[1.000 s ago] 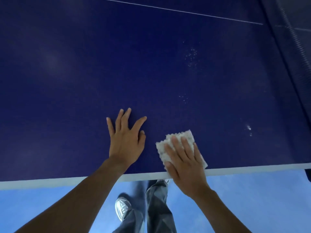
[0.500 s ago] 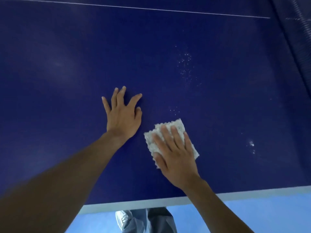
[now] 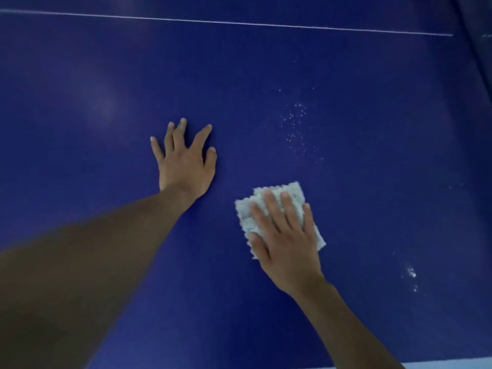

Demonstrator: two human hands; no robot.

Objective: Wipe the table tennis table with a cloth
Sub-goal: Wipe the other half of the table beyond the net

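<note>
- Two hands are laid on the dark blue table tennis surface (image 3: 93,75).
- The left hand (image 3: 186,166) is pressed flat on it, fingers spread, with nothing held.
- The white textured cloth (image 3: 243,217) is pinned flat under the straight fingers of the right hand (image 3: 285,243), near the left hand.
- White specks (image 3: 295,123) are seen beyond the cloth, and a thin white line (image 3: 239,22) farther off.

We have open blue bench (image 3: 372,209) around the right grip (image 3: 285,243) from 11 round to 5 o'clock, running far to the white line (image 3: 239,22) at 12. The left grip (image 3: 186,166) lies flat at 10 o'clock, near the cloth (image 3: 292,190) but apart, and its forearm (image 3: 106,249) bars 8 to 9. Only flat white specks (image 3: 295,123) lie at 12 and 4.
</note>
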